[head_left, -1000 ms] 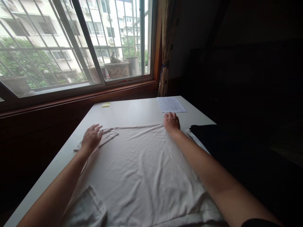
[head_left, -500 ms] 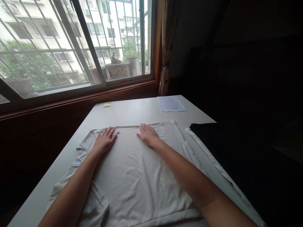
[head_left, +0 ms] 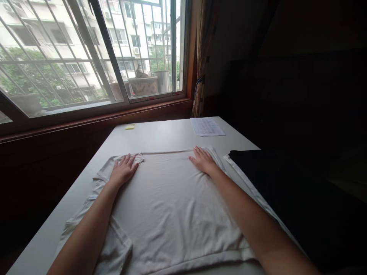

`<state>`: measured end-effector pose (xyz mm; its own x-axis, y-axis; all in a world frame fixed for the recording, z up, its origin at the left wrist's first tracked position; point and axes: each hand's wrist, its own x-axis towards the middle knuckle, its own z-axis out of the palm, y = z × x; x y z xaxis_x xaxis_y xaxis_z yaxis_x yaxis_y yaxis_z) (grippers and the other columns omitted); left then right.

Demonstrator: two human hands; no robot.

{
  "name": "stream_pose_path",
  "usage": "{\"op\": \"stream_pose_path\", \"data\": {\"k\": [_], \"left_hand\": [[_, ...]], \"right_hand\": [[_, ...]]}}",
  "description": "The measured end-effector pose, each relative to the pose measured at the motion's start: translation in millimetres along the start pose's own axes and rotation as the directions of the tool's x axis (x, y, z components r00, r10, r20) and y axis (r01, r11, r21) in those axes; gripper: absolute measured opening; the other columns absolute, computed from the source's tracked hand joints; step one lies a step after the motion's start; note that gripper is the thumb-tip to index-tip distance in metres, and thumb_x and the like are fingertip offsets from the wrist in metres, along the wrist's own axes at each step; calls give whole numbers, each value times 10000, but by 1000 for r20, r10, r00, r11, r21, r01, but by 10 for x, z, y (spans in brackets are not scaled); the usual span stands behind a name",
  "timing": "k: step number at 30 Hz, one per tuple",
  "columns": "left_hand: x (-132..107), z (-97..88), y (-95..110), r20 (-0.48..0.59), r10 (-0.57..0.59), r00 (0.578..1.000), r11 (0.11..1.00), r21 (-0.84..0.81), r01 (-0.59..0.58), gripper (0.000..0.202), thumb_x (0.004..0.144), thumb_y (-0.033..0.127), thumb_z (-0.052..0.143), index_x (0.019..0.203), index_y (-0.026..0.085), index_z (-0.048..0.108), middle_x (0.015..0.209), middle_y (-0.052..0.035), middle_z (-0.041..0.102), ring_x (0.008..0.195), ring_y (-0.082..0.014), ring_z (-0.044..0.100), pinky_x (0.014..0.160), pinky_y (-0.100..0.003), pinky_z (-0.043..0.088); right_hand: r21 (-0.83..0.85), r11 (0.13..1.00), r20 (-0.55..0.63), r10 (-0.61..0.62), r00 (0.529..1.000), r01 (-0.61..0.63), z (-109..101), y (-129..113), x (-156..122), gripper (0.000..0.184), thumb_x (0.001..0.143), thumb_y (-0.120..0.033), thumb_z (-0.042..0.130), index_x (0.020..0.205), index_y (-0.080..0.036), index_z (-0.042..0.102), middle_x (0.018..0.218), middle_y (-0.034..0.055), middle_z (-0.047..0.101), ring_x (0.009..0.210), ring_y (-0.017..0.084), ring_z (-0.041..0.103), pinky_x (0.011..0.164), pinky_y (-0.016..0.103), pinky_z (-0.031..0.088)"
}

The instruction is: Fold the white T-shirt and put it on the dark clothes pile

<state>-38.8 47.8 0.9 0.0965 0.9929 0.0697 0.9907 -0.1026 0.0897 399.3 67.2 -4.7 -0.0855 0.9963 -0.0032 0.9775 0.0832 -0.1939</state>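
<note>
White shirt (head_left: 172, 206) lies spread flat on a pale table (head_left: 160, 135), covering its near half. I see my left hand (head_left: 123, 170) resting palm down on the shirt's far left corner, fingers loosely spread and gripping nothing. My right hand (head_left: 203, 160) lies flat on the far right corner, fingers straight and slightly apart, also holding nothing. A sleeve (head_left: 114, 244) bunches at the near left. Just right of the shirt, a dark cloth (head_left: 258, 168) covers the table's right side. Beyond the hands, a printed sheet (head_left: 207, 126) sits far right and a small yellow note (head_left: 129, 127) far left, both below the barred window (head_left: 86, 57).
</note>
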Motion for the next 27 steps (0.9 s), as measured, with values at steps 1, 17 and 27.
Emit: {"op": "stream_pose_path", "data": {"k": [1, 17, 27], "left_hand": [[-2, 1, -4, -1, 1, 1000, 1000, 2, -1, 680, 1040, 619, 218, 1622, 270, 243, 1693, -95, 179, 1563, -323, 146, 1226, -609, 146], [-31, -155, 117, -42, 154, 987, 987, 44, -152, 518, 1058, 508, 293, 1506, 316, 469, 1639, -64, 354, 1539, -341, 211, 1190, -706, 100], [325, 83, 545, -20, 129, 991, 992, 19, -128, 596, 1060, 521, 257, 1584, 255, 355, 1678, -89, 245, 1550, -336, 194, 1210, -632, 165]], "right_hand": [[-1, 1000, -5, 12, 1000, -12, -2, 52, -3, 787, 1022, -629, 217, 1631, -129, 221, 1712, 85, 123, 1576, 229, 105, 1271, 431, 72], [-35, 998, -82, 56, 995, -59, 56, 227, -19, 761, 1023, -613, 234, 1618, -140, 272, 1702, 91, 186, 1566, 256, 157, 1266, 461, 123], [-61, 997, -136, 32, 990, -41, 45, 229, -54, 641, 1039, -514, 315, 1577, -172, 380, 1670, 75, 300, 1542, 248, 235, 1256, 441, 156]]}}
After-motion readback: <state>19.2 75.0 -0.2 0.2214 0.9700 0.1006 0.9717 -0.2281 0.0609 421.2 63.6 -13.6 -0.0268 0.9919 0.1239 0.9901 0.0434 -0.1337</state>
